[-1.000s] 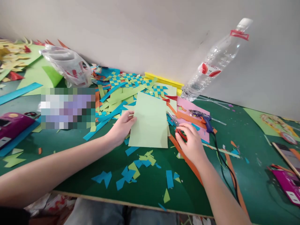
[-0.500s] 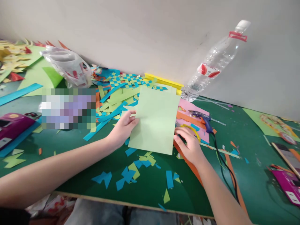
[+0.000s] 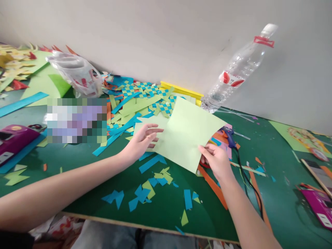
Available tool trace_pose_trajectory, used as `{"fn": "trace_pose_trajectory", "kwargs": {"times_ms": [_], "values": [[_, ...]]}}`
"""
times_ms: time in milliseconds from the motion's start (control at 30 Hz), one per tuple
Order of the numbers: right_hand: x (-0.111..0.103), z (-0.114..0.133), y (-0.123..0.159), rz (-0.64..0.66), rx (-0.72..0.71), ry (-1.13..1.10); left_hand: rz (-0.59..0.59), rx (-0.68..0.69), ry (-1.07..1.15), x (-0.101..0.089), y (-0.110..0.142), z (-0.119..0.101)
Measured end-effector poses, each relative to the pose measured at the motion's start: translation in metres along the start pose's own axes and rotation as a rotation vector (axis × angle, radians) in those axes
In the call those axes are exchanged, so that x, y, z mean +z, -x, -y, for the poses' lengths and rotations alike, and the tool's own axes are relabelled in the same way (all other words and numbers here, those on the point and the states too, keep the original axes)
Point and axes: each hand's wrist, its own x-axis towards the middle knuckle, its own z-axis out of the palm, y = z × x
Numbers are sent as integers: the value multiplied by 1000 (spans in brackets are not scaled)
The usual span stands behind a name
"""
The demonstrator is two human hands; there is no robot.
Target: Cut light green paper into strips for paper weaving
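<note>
Our right hand pinches the pale green sheet near its lower right edge; our left hand is open, fingers slightly spread, by its left side. The sheet slants over the table, its right end bowing, so we'd do well to pinch lightly and support both sides against creasing. Something red under our right hand may be scissors; too covered to tell.

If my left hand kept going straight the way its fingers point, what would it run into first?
Most likely the light green sheet pinched in your right hand. The fingertips of your left hand look right by its near edge, though one view can't show whether they'd touch it or slide over or under.
</note>
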Motion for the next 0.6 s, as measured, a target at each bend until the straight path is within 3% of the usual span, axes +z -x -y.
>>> {"fn": "trace_pose_trajectory", "kwargs": {"times_ms": [333,600], "values": [[0,-1,-3,-93,26,-28,-69,178,152,-5,-11,1],[0,-2,-3,-22,-16,-67,-4,120,97,-5,-10,3]]}}
